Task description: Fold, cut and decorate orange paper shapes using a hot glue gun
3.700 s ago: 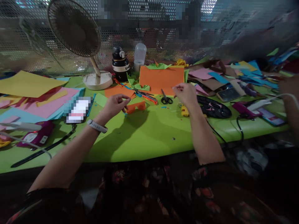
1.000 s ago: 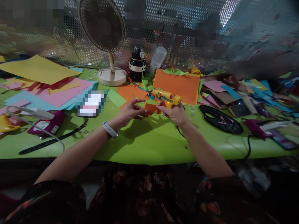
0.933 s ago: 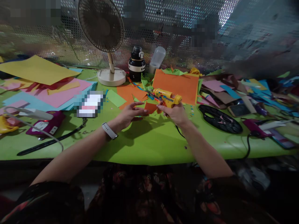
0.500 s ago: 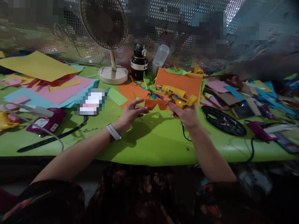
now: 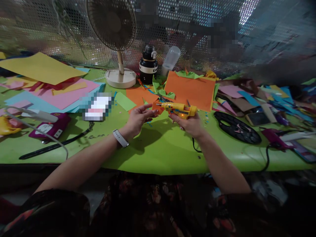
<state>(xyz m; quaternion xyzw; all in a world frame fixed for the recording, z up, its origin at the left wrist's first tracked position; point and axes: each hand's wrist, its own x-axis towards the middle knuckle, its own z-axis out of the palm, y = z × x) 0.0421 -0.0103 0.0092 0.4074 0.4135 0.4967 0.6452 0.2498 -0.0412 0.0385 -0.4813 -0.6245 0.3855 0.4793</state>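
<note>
My left hand (image 5: 138, 121) pinches a small piece of orange paper (image 5: 157, 107) by its left end, above the green table (image 5: 158, 154). Closed around a yellow glue gun (image 5: 175, 108) is my right hand (image 5: 188, 124). The gun's metal nozzle points left and lies over the orange paper; I cannot tell whether it touches. An orange light glows on the gun's side, and a dark cord hangs below my right hand. Behind the hands lie a larger orange sheet (image 5: 190, 90) and green paper scraps (image 5: 161, 87).
A white fan (image 5: 120, 78), a black bottle (image 5: 148, 67) and a clear bottle (image 5: 171, 59) stand at the back. Coloured paper (image 5: 41, 69) and a lit phone (image 5: 97, 107) are at left. To the right are a black palette (image 5: 237, 127) and more paper scraps.
My right hand has let go of the orange paper's right end and turned the glue gun, bringing its nozzle down and left over the paper. My left hand still holds the paper.
</note>
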